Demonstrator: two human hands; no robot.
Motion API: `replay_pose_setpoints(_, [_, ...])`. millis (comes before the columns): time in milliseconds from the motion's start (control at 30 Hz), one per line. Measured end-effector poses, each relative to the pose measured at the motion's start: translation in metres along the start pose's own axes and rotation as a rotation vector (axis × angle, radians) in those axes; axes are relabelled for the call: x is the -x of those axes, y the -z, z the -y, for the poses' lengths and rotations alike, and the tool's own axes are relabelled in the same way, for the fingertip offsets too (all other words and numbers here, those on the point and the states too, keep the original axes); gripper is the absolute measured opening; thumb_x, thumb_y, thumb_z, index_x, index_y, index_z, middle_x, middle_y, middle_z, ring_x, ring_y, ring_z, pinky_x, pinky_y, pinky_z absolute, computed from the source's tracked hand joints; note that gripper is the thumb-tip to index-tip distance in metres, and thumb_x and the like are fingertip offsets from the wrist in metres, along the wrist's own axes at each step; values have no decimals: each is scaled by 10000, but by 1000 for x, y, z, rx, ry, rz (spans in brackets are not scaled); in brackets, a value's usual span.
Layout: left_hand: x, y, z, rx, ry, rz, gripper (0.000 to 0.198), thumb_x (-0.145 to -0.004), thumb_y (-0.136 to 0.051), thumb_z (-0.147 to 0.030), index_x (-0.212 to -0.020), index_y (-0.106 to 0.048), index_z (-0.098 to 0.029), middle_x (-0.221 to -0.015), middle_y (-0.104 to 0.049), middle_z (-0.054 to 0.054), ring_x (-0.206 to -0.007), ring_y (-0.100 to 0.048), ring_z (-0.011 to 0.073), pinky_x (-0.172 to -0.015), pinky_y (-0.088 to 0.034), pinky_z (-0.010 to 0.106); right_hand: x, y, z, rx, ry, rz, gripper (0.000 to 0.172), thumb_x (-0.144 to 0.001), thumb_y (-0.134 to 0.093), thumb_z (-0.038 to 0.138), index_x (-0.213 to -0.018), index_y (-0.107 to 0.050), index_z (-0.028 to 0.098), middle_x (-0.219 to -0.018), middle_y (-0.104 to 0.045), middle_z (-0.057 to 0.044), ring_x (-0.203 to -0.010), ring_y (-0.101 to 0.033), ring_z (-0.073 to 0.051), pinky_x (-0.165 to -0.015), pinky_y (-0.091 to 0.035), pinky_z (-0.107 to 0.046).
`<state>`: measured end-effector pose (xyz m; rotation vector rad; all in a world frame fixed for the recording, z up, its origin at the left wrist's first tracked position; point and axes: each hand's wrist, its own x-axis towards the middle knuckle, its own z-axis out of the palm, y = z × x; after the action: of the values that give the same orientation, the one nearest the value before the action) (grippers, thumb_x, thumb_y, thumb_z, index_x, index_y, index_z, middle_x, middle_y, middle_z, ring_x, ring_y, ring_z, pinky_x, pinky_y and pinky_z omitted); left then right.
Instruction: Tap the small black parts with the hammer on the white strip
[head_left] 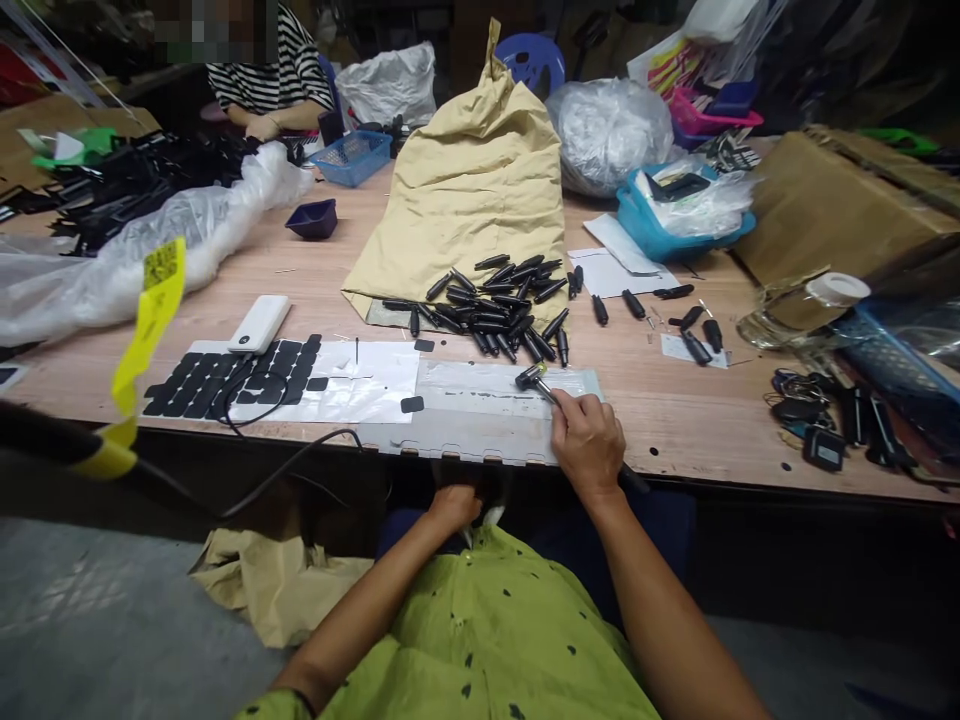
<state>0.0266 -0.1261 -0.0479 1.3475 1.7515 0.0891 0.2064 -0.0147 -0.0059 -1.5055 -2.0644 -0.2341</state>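
My right hand (589,440) is wrapped around the handle of a small hammer (531,377). The hammer's dark head, with a yellowish face, rests over a pale sheet (480,430) at the table's front edge. Below that edge, close to my lap, my left hand (455,507) is closed; its fingertips are partly hidden, and I cannot make out what they hold. Just beyond the hammer, a pile of black tapered plastic pieces (495,310) lies on the mouth of a beige cloth sack (472,180).
A white power bank (259,323) with a black cable and sheets of black stickers (202,380) lie left. On the right are loose black pieces, a clear bottle (795,310), keys (799,410) and a cardboard box (847,200). A person in a striped shirt (300,70) sits opposite.
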Motion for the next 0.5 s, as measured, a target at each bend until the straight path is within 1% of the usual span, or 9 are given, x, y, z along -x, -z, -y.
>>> replay_pose_setpoints(67, [13, 17, -14, -8, -161, 150, 198, -832, -682, -344, -983, -776, -258, -936, -776, 71, -954, -717, 267, -813, -512, 316, 0, 1, 0, 17, 14, -9, 308, -937, -508, 210, -1126, -746, 258, -823, -557, -65, -785, -436, -222, -670, -303, -336])
replay_pose_setpoints(133, [21, 42, -34, 72, -376, 329, 239, -848, -682, -441, -893, -772, -224, -764, -742, 31, -786, -691, 204, -718, -491, 271, 0, 1, 0, 21, 20, -13, 307, -939, -506, 207, -1120, -750, 254, -822, -555, -67, -779, -435, -222, -671, -304, -337])
replay_pose_setpoints(167, [22, 56, -45, 151, -452, 365, 299, -863, -666, -486, -886, -764, -205, -723, -723, 17, -727, -666, 177, -681, -478, 254, 0, 1, 0, 19, 20, -14, 307, -941, -504, 207, -1118, -751, 252, -822, -554, -67, -777, -433, -221, -670, -303, -338])
replay_pose_setpoints(200, [19, 71, -57, 225, -493, 328, 346, -879, -643, -516, -889, -756, -189, -721, -715, 12, -701, -647, 162, -665, -473, 248, 0, 1, 0, 15, 17, -15, 307, -941, -504, 208, -1118, -751, 251, -821, -551, -67, -774, -431, -221, -668, -302, -337])
replay_pose_setpoints(233, [12, 86, -68, 280, -502, 200, 365, -900, -613, -519, -889, -745, -179, -742, -714, 14, -705, -637, 159, -672, -476, 252, 0, 1, 0, 9, 15, -16, 306, -940, -505, 209, -1117, -751, 251, -821, -549, -67, -772, -429, -220, -666, -301, -337])
replay_pose_setpoints(300, [-10, 111, -89, 296, -451, -184, 297, -937, -575, -436, -930, -725, -179, -842, -719, 32, -781, -644, 178, -718, -489, 278, 1, 0, 0, -1, 13, -17, 306, -934, -509, 207, -1117, -750, 251, -819, -546, -66, -773, -428, -220, -662, -300, -336])
replay_pose_setpoints(367, [-39, 130, -104, 213, -283, -527, 195, -937, -586, -334, -994, -703, -189, -981, -709, 66, -907, -655, 215, -800, -501, 318, 1, -1, 0, -2, 15, -21, 306, -929, -511, 204, -1116, -747, 254, -816, -545, -65, -776, -431, -219, -663, -303, -336])
replay_pose_setpoints(433, [-65, 140, -112, 133, -114, -703, 144, -926, -608, -286, -1013, -681, -198, -1095, -673, 99, -1006, -651, 248, -866, -499, 350, 1, -1, 0, 4, 22, -32, 302, -933, -507, 205, -1111, -746, 258, -809, -547, -62, -774, -434, -219, -667, -305, -335])
replay_pose_setpoints(500, [-82, 144, -115, 85, -21, -765, 114, -928, -615, -294, -996, -661, -216, -1152, -638, 110, -1046, -648, 267, -895, -497, 369, 1, -2, 1, 8, 26, -43, 299, -945, -501, 206, -1107, -747, 258, -806, -552, -61, -769, -436, -219, -668, -303, -334])
